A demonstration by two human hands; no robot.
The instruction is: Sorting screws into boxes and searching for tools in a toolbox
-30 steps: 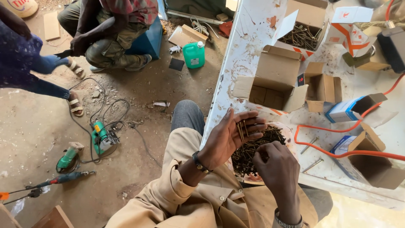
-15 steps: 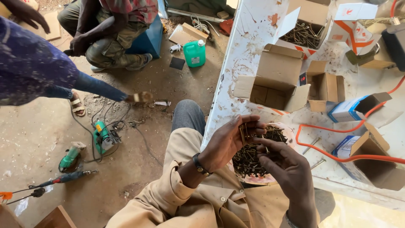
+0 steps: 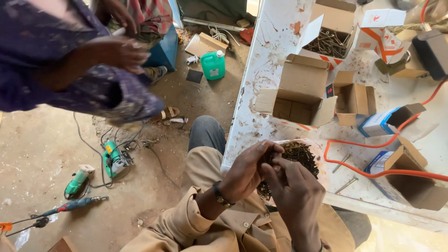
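My left hand (image 3: pixel 247 175), with a dark wristband, is closed around a small bundle of dark screws (image 3: pixel 269 156) at the table's near edge. My right hand (image 3: pixel 291 191) lies against it, its fingertips pinching the same bundle. Just beyond both hands is a heap of dark screws (image 3: pixel 303 154) on a pale tray (image 3: pixel 298 141). My hands hide part of the heap.
The stained white table (image 3: pixel 270 56) holds an empty open cardboard box (image 3: pixel 298 93), a box of screws (image 3: pixel 329 42), smaller boxes, an orange cable (image 3: pixel 373 172) and loose nails (image 3: pixel 345 185). The dirt floor holds a green bottle (image 3: pixel 213 65) and power tools (image 3: pixel 114 158). A person's purple sleeve (image 3: pixel 93 84) leans in on the left.
My right hand rose from the heap to meet the bundle in my left hand. The person in purple moved in from the left and now fills the upper left.
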